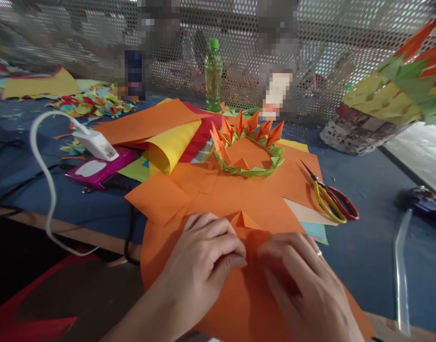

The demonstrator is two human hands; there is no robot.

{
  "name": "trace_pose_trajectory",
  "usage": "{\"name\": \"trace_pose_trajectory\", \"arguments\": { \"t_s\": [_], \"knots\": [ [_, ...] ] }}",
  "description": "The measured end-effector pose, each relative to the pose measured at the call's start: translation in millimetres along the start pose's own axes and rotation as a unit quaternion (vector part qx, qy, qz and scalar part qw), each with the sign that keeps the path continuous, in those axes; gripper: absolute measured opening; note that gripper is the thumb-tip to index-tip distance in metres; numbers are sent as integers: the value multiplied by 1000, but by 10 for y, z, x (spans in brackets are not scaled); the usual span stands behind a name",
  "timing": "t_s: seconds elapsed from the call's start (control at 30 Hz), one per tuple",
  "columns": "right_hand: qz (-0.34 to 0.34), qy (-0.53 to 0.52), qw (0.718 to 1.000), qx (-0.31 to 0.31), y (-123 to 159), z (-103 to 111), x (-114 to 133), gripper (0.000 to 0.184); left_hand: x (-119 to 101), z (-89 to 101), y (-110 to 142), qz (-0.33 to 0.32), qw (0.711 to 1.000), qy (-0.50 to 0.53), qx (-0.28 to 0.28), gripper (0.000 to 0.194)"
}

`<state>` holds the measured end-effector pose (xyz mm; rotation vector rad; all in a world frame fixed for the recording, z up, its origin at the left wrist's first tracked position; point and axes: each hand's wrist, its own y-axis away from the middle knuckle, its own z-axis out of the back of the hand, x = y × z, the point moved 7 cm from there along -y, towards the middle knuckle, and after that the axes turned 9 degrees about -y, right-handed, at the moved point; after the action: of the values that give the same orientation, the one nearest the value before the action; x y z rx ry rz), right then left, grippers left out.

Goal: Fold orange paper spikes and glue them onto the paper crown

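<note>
Curled low over a large orange sheet (235, 304), my left hand (207, 256) has its thumb and index finger closed together at orange paper. My right hand (306, 280), with a ring on one finger, faces it; its fingers bend down onto the same orange paper and are partly blurred. The paper between them blends with the sheet, so its exact shape is hard to make out. Just beyond my fingertips rests a small folded orange point (242, 219). Farther back stands a ring of folded green paper (264, 171) with orange spikes (252, 122) around its rim.
Scissors (328, 197) with red and yellow handles lie right. Coloured sheets (157, 121), a magenta device (100, 171) and a white charger (98, 145) with cable are left. Behind stand a green bottle (213, 76) and perforated screen (235, 61); a paper basket (363, 128) is right.
</note>
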<state>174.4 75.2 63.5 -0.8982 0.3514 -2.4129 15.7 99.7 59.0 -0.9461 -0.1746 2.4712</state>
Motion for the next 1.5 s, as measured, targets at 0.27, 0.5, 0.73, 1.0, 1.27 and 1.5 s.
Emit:
{"name": "trace_pose_trajectory", "arguments": {
  "t_s": [0.27,0.5,0.73,1.0,1.27,1.5],
  "knots": [
    [-1,-26,1000,17,63,-50,39,13,-32,7,-57,10,999,-11,42,17],
    [-23,1,999,23,16,-57,-2,10,-30,-18,-53,12,999,-33,36,15],
    [-30,-6,999,44,-4,-51,-21,17,-28,-23,-38,5,999,-33,17,15],
    [-27,-3,998,54,-18,-63,-47,12,-32,-52,-73,15,999,-36,35,15],
    [-20,-23,998,48,11,-34,-31,9,-38,-60,-55,10,999,-38,22,15],
    [51,-29,998,25,187,-2,46,26,-53,-51,-61,13,999,-48,16,16]
  ]
}}
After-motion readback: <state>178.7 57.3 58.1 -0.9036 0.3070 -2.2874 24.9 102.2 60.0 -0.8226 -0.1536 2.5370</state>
